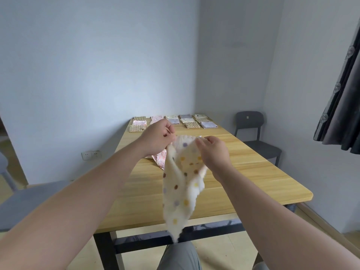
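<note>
A cream cloth with coloured polka dots (pixel 180 184) hangs in the air above the wooden table (pixel 243 172). My left hand (pixel 157 140) pinches its upper left corner. My right hand (pixel 213 151) pinches the top edge a little to the right. The cloth droops down to a point past the table's near edge. Behind it a pink floral cloth (pixel 160 159) lies on the table, partly hidden.
Several folded small cloths (pixel 174 120) lie in rows at the table's far end. A dark chair (pixel 253 131) stands to the right by the wall, a grey chair (pixel 25 199) to the left. A dark curtain (pixel 342 98) hangs at the right. My knee (pixel 179 256) shows below.
</note>
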A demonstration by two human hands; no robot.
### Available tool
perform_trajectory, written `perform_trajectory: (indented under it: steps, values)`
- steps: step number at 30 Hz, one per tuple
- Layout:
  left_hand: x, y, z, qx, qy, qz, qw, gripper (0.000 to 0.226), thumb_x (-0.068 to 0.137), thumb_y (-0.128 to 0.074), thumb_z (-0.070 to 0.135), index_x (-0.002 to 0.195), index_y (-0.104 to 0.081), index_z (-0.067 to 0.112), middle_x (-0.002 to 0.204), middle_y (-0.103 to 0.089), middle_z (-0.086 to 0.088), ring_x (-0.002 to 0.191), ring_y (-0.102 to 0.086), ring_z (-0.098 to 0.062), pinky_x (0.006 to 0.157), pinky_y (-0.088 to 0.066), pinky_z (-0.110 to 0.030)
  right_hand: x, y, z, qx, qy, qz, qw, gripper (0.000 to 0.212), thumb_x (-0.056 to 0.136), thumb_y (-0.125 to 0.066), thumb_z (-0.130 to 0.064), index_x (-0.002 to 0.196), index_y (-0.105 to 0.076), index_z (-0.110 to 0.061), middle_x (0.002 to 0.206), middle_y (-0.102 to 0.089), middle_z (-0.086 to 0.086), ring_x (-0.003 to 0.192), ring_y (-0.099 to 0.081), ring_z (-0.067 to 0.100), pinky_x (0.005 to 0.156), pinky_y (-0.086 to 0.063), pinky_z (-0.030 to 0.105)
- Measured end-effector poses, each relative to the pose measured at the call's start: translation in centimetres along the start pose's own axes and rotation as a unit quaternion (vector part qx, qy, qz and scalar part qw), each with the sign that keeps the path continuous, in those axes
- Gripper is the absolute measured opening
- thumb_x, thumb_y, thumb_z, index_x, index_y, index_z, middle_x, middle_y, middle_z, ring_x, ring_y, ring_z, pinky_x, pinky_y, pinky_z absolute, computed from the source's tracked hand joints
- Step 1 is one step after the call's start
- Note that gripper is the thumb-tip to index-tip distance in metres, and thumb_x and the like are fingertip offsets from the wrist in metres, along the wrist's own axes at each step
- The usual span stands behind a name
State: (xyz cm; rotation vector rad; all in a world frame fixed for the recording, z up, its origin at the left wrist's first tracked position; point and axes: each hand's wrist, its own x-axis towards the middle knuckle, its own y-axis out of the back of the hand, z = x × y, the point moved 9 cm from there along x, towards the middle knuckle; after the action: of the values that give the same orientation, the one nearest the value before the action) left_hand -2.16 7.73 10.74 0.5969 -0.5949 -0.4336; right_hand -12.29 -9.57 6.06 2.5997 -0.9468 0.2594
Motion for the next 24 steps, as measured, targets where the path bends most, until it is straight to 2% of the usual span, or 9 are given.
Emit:
perform_trajectory:
  steps: [5,7,9,11,14,17,19,22,24]
  values:
    - [-1.4,-1.9,0.5,0.142,-0.053,-0.100,0.983,0.042,0.081,-0.046,-0.010,0.070,-0.070,0.022,0.081,-0.072,0.001,0.064,-0.061,-0.006,0.058,-0.047,-0.022,0.9,0.2,-1.0,-0.033,0.034,-0.002,0.999,0.028,0.101,-0.055,-0.040,0.093,-0.064,-0.014,0.078,-0.067,0.001,0.070,-0.058,0.017,0.060,-0.044,0.029]
    - [-1.6,-2.1,0.0,0.153,-0.046,-0.105,0.982,0.048,0.084,-0.045,-0.009,0.080,-0.077,0.027,0.089,-0.071,0.005,0.080,-0.068,-0.014,0.064,-0.052,-0.022,1.2,0.1,-1.4,-0.052,0.047,0.002,0.998,0.027,0.101,-0.054,-0.041,0.095,-0.064,-0.017,0.080,-0.072,0.004,0.071,-0.063,0.022,0.064,-0.048,0.032]
    - [-1.5,-1.9,-0.6,0.144,-0.032,-0.086,0.985,0.048,0.088,-0.044,-0.008,0.098,-0.080,0.022,0.096,-0.071,0.008,0.093,-0.067,-0.010,0.072,-0.044,-0.007,1.4,0.1,-1.8,-0.066,0.060,0.006,0.996,0.025,0.102,-0.052,-0.041,0.095,-0.062,-0.019,0.076,-0.072,0.007,0.064,-0.066,0.024,0.059,-0.048,0.029]
    - [-1.5,-1.3,-1.5,0.126,-0.018,-0.060,0.990,0.044,0.090,-0.045,-0.005,0.107,-0.077,0.021,0.106,-0.071,0.010,0.091,-0.063,-0.007,0.069,-0.039,-0.002,1.5,0.4,-2.0,-0.066,0.060,0.007,0.996,0.024,0.103,-0.051,-0.040,0.096,-0.060,-0.019,0.073,-0.072,0.007,0.055,-0.066,0.020,0.052,-0.042,0.025]
    - [-1.4,-0.2,-3.4,0.098,-0.003,-0.027,0.995,0.025,0.087,-0.064,0.004,0.102,-0.071,0.023,0.111,-0.068,0.014,0.093,-0.062,-0.011,0.071,-0.040,-0.011,1.9,0.9,-2.1,-0.071,0.055,0.013,0.996,0.025,0.103,-0.051,-0.040,0.099,-0.060,-0.017,0.073,-0.073,0.007,0.062,-0.071,0.024,0.054,-0.046,0.027]
    - [-1.4,0.7,-4.8,0.102,0.016,-0.012,0.995,0.033,0.082,-0.077,0.007,0.104,-0.059,0.024,0.100,-0.059,0.005,0.080,-0.051,-0.012,0.066,-0.040,-0.020,2.6,0.9,-1.7,-0.080,0.049,0.001,0.996,0.028,0.103,-0.050,-0.040,0.095,-0.060,-0.015,0.079,-0.073,0.008,0.071,-0.073,0.028,0.063,-0.057,0.040]
    - [-1.2,1.5,-6.0,0.094,0.037,0.006,0.995,0.037,0.083,-0.078,0.009,0.111,-0.059,0.025,0.103,-0.060,0.003,0.087,-0.054,-0.014,0.068,-0.042,-0.026,3.0,0.9,-1.3,-0.088,0.045,-0.014,0.995,0.032,0.104,-0.049,-0.039,0.094,-0.060,-0.011,0.085,-0.073,0.010,0.074,-0.073,0.030,0.068,-0.058,0.043]
    - [-1.0,2.6,-7.8,0.098,0.059,0.031,0.993,0.025,0.088,-0.076,0.016,0.112,-0.070,0.024,0.113,-0.065,0.004,0.105,-0.060,-0.016,0.079,-0.042,-0.026,3.2,1.2,-1.2,-0.111,0.039,-0.025,0.993,0.032,0.105,-0.047,-0.037,0.096,-0.060,-0.009,0.088,-0.072,0.010,0.068,-0.073,0.029,0.063,-0.057,0.037]
    - [-1.2,3.5,-8.2,0.092,0.068,0.062,0.991,0.022,0.091,-0.075,0.025,0.109,-0.074,0.014,0.107,-0.064,0.005,0.104,-0.060,-0.017,0.079,-0.043,-0.024,3.2,1.5,-1.3,-0.105,0.035,-0.023,0.994,0.031,0.105,-0.047,-0.036,0.096,-0.061,-0.010,0.088,-0.070,0.009,0.059,-0.072,0.027,0.054,-0.055,0.033]
